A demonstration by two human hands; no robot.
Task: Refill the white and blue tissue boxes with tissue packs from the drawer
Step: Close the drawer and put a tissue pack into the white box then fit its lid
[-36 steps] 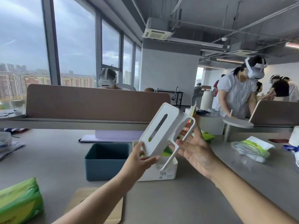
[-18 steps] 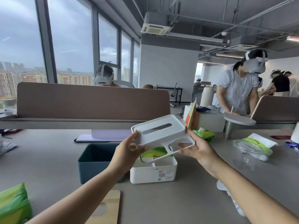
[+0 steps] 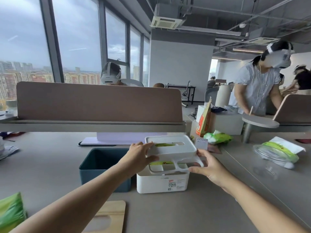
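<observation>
1. Two hands are seen near the middle of the frame, both clamped on the white lid (image 3: pixel 170 146), which is held roughly level just above the white box (image 3: pixel 162 181).
2. The left hand (image 3: pixel 140 156) is closed on the lid's left end, with the fingers over its top edge and the thumb below.
3. The right hand (image 3: pixel 209 166) is closed on the lid's lower right corner, where a white frame (image 3: pixel 175 166) hangs under the lid.
4. A green tissue pack (image 3: pixel 159 163) is seen inside the white box, and green shows through the slot in the lid.
5. The white box is set on the grey desk (image 3: pixel 168 212), just right of the blue box (image 3: pixel 104 167); the two look to be touching or nearly so, and which cannot be told.
6. The blue box is open at the top, and its inside looks dark.
7. A wooden lid (image 3: pixel 107 217) lies flat at the bottom of the frame, below the blue box.
8. Another green pack (image 3: pixel 11 211) is cut off by the lower left edge.
9. At the right of the frame, a further green and white pack (image 3: pixel 280 153) lies on the desk, well apart from the boxes.
10. No drawer is shown in this view.
</observation>
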